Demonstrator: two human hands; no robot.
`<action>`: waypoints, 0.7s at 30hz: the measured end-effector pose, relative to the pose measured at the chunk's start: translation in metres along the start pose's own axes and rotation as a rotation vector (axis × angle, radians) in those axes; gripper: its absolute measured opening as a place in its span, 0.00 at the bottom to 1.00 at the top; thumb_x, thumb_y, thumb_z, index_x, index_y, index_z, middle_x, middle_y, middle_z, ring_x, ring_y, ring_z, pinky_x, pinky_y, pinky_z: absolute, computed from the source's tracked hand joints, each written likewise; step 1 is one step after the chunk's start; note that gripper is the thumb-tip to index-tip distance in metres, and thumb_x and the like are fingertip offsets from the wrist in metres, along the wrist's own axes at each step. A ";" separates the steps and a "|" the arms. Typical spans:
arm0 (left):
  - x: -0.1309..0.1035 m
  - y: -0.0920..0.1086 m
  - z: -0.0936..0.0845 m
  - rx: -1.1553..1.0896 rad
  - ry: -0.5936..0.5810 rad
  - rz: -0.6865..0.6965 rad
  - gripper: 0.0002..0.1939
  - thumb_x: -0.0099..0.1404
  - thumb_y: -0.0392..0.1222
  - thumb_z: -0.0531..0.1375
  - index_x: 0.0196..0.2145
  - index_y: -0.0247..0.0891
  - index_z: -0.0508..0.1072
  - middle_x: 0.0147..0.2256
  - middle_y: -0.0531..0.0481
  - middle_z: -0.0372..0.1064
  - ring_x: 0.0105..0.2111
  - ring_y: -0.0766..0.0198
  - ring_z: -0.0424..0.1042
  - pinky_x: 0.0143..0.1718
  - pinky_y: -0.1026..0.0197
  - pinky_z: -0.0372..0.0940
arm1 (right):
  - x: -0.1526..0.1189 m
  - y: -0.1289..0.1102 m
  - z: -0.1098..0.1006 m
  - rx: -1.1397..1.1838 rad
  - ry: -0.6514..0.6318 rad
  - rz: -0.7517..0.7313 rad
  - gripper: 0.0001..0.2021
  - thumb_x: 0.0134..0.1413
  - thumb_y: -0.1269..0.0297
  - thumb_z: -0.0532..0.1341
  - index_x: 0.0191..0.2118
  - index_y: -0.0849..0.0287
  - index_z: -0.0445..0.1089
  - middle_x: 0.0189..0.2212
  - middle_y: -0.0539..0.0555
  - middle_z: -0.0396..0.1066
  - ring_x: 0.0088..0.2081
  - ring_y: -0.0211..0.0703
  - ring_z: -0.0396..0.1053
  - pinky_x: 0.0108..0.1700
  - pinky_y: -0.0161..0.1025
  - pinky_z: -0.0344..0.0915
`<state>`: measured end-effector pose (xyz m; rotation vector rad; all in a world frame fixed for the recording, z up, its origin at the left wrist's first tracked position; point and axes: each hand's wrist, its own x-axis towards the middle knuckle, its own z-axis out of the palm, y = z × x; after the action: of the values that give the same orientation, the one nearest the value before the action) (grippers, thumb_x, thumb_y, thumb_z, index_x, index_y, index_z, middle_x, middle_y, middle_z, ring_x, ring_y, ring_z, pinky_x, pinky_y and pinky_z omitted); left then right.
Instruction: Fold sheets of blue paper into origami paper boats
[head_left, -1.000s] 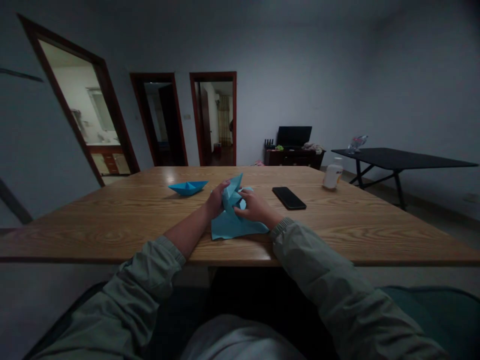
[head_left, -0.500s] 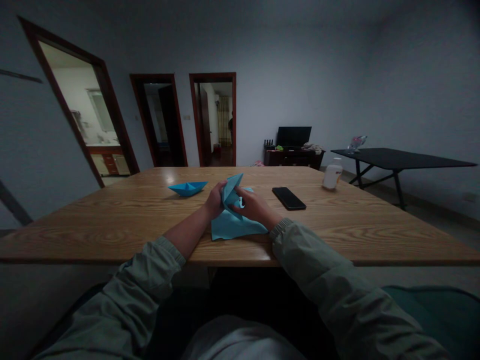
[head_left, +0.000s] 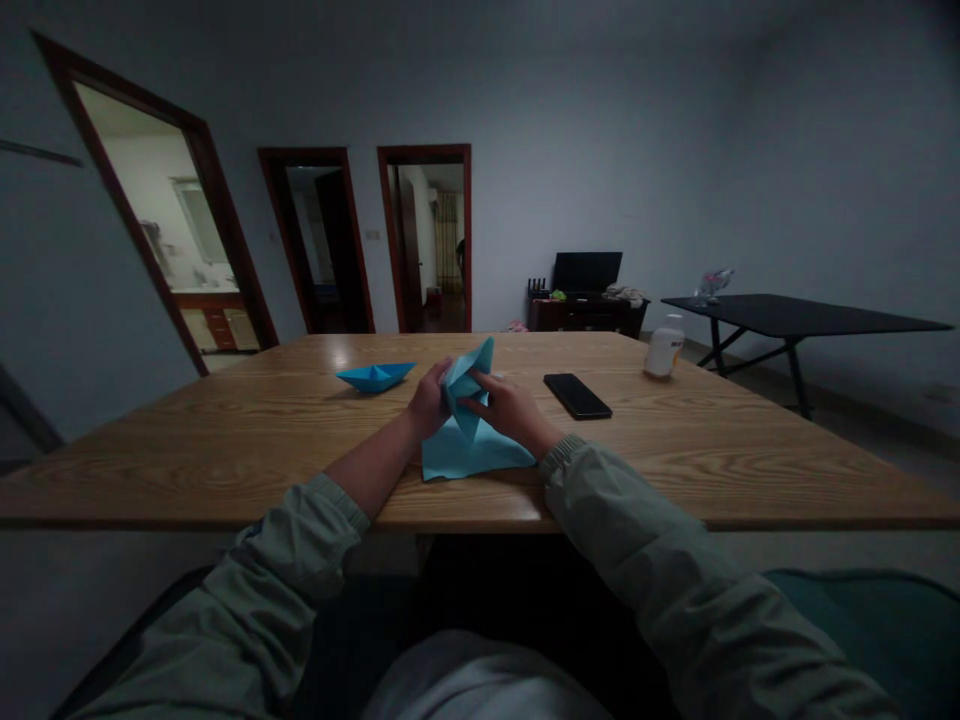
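Observation:
A folded light-blue paper (head_left: 466, 385) is held up between both hands over the wooden table. My left hand (head_left: 430, 400) grips its left side, closed around the edge. On the other side, my right hand (head_left: 510, 408) pinches the paper, thumb and fingers at its folds. Beneath the hands a flat light-blue sheet (head_left: 469, 453) lies on the table, partly covered by my right hand and wrist. A finished-looking blue paper boat (head_left: 376, 377) rests to the left of my left hand.
On the wooden table (head_left: 247, 440) a black phone (head_left: 577, 396) lies right of my right hand, and a white bottle (head_left: 664, 347) stands farther right. Beyond are a black table (head_left: 795, 315), a dark screen (head_left: 587, 272) on a cabinet, and doorways.
The held paper has turned and its folds look more spread, with one tip higher and another pointing down. My right hand's fingers have shifted slightly on it.

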<state>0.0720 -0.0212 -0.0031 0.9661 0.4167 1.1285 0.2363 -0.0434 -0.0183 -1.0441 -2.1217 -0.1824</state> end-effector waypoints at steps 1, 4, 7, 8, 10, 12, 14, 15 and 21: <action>-0.001 0.000 0.001 -0.008 0.004 -0.007 0.20 0.67 0.51 0.53 0.36 0.30 0.76 0.31 0.42 0.76 0.34 0.57 0.76 0.41 0.57 0.70 | 0.000 0.000 0.000 0.003 0.007 0.009 0.26 0.62 0.55 0.64 0.63 0.55 0.63 0.43 0.57 0.74 0.40 0.47 0.72 0.41 0.36 0.63; -0.003 0.001 0.004 -0.036 0.043 -0.009 0.17 0.66 0.48 0.55 0.34 0.31 0.76 0.31 0.43 0.76 0.33 0.59 0.76 0.41 0.59 0.70 | 0.001 0.000 0.000 0.010 0.017 0.024 0.24 0.62 0.55 0.64 0.61 0.55 0.65 0.43 0.57 0.74 0.41 0.47 0.72 0.41 0.37 0.64; -0.002 0.000 0.004 -0.038 0.047 0.001 0.14 0.64 0.46 0.57 0.35 0.32 0.76 0.31 0.44 0.76 0.33 0.57 0.76 0.40 0.58 0.71 | 0.002 0.001 0.000 0.027 0.012 0.017 0.21 0.63 0.55 0.63 0.59 0.54 0.68 0.43 0.56 0.74 0.39 0.46 0.72 0.41 0.36 0.63; -0.002 -0.001 0.003 -0.034 0.038 0.009 0.13 0.64 0.45 0.57 0.36 0.32 0.76 0.30 0.44 0.76 0.33 0.57 0.76 0.39 0.57 0.71 | 0.002 0.001 0.000 0.032 0.016 0.014 0.20 0.63 0.55 0.63 0.58 0.54 0.68 0.43 0.55 0.74 0.39 0.46 0.72 0.41 0.36 0.63; -0.002 -0.002 0.002 -0.023 0.021 0.021 0.13 0.64 0.44 0.57 0.36 0.32 0.76 0.31 0.45 0.76 0.33 0.58 0.76 0.38 0.58 0.71 | 0.002 0.001 0.000 0.039 0.028 0.010 0.20 0.63 0.56 0.63 0.58 0.54 0.69 0.42 0.55 0.75 0.39 0.46 0.72 0.41 0.36 0.63; -0.001 -0.002 0.001 -0.012 0.029 0.033 0.11 0.63 0.43 0.57 0.35 0.33 0.75 0.30 0.46 0.76 0.31 0.60 0.75 0.36 0.60 0.70 | 0.002 0.000 0.000 0.043 0.039 0.015 0.20 0.62 0.56 0.63 0.57 0.56 0.69 0.41 0.55 0.75 0.38 0.46 0.71 0.41 0.36 0.63; -0.001 -0.002 0.000 0.002 0.053 0.034 0.11 0.63 0.43 0.57 0.33 0.33 0.75 0.29 0.47 0.75 0.29 0.62 0.74 0.35 0.61 0.70 | 0.002 -0.002 -0.001 0.046 0.042 0.023 0.20 0.63 0.56 0.63 0.57 0.57 0.69 0.40 0.56 0.75 0.38 0.46 0.71 0.40 0.36 0.63; -0.001 -0.002 0.000 0.009 0.060 0.031 0.11 0.63 0.43 0.57 0.33 0.33 0.75 0.28 0.48 0.74 0.28 0.62 0.74 0.34 0.62 0.70 | 0.002 -0.003 -0.001 0.046 0.045 0.024 0.20 0.63 0.55 0.62 0.57 0.58 0.68 0.40 0.56 0.75 0.38 0.46 0.71 0.40 0.36 0.63; 0.000 -0.002 -0.003 0.021 0.022 0.041 0.11 0.61 0.44 0.59 0.34 0.33 0.75 0.28 0.47 0.75 0.30 0.61 0.75 0.32 0.62 0.69 | 0.000 -0.005 -0.004 0.026 0.046 -0.011 0.18 0.67 0.54 0.58 0.56 0.57 0.69 0.43 0.57 0.73 0.40 0.47 0.71 0.42 0.37 0.63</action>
<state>0.0711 -0.0199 -0.0060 0.9847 0.4292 1.1748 0.2351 -0.0482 -0.0141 -1.0040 -2.0835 -0.1824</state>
